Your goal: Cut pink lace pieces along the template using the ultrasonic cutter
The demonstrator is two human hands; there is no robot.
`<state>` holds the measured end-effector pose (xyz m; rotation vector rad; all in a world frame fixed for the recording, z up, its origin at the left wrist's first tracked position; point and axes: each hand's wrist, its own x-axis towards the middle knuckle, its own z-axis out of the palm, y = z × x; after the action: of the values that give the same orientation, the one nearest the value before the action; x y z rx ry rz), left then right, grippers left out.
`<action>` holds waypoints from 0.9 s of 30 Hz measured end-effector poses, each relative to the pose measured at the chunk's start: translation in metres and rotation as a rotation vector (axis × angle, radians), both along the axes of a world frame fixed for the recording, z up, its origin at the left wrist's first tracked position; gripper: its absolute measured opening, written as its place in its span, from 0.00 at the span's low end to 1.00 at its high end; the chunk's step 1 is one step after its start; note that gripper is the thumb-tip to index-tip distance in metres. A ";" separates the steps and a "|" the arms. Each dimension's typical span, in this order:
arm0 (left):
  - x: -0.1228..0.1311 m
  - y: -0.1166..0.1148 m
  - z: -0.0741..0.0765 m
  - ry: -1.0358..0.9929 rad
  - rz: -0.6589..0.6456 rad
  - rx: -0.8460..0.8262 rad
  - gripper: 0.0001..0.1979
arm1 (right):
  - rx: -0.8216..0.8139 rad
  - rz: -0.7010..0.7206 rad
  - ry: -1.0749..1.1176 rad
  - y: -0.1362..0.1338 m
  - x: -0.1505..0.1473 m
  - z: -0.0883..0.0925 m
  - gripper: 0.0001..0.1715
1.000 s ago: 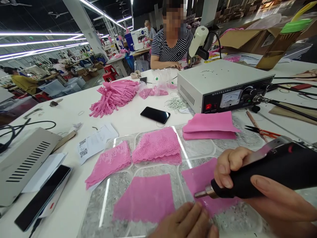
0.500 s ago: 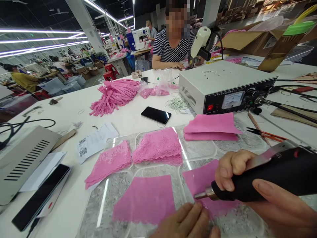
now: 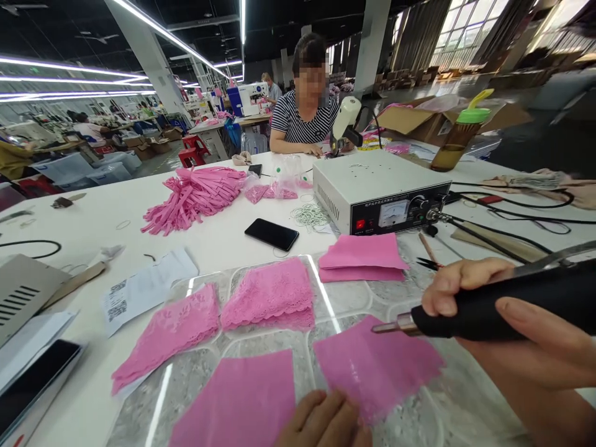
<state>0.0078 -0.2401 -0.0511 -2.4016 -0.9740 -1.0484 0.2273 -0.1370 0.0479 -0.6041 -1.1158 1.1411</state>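
Observation:
My right hand (image 3: 484, 304) is wrapped round a black handheld ultrasonic welder (image 3: 465, 310). Its metal tip (image 3: 391, 326) points left, over the upper edge of a pink fabric piece (image 3: 372, 366); whether it touches cannot be told. At the bottom, my left hand (image 3: 326, 422) has its fingers bent and close together on the near left corner of that piece, closed on the cloth as far as I can see. Its palm and thumb are partly out of frame. Left of it lies a second flat pink piece (image 3: 246, 397).
Pink lace stacks (image 3: 272, 292) and folded pink pieces (image 3: 363, 257) lie on a clear mat (image 3: 205, 372). Behind are a phone (image 3: 271, 234), a pink strap bundle (image 3: 195, 195), a grey generator box (image 3: 372, 186) and a bottle (image 3: 459, 146). A co-worker (image 3: 305, 118) sits opposite.
The view has shifted, showing more room on the right. The welder tip has lifted from beside my left fingers to the fabric piece's far edge. My left hand stays by the near corner.

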 end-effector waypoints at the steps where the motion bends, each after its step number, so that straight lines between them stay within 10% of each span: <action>1: 0.000 0.004 0.003 0.008 0.017 -0.001 0.13 | 0.001 -0.036 0.007 0.003 0.003 0.000 0.07; 27: -0.016 0.020 -0.008 0.071 0.215 -0.061 0.15 | -0.035 -0.172 -0.033 0.012 0.006 -0.027 0.05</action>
<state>-0.0078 -0.2198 -0.0593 -2.3018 -1.2231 -0.8624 0.2331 -0.1251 0.0206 -0.7346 -1.0523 1.0067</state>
